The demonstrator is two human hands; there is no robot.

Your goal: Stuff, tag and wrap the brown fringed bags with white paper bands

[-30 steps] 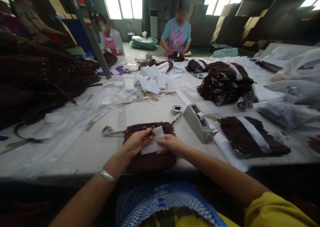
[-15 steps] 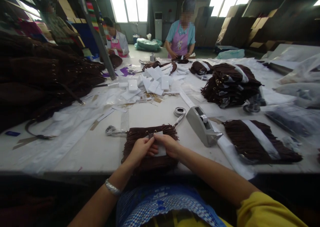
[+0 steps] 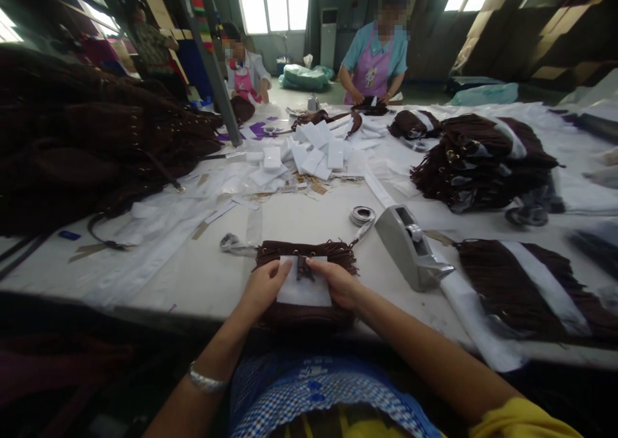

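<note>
A dark brown fringed bag (image 3: 309, 252) lies flat at the table's near edge in front of me. A white sheet (image 3: 304, 290) rests across its middle, around a small dark buckle. My left hand (image 3: 263, 288) presses the sheet's left side with fingers laid flat. On the right side, my right hand (image 3: 338, 282) holds the sheet's edge down with its fingers together on top. A crumpled clear wrap (image 3: 232, 242) and a strap stick out at the bag's left.
A grey tape dispenser (image 3: 410, 248) and a tape roll (image 3: 362, 216) stand right of the bag. Another wrapped fringed bag (image 3: 521, 290) lies further right, behind it a stack of bags (image 3: 477, 161). Brown bags (image 3: 87, 142) pile at left. White pads (image 3: 313, 154) lie mid-table. Other people work at the far side.
The white sheet was bunched between my hands half a second ago; now it lies spread flat on the bag with one hand on each side. My view has shifted left.
</note>
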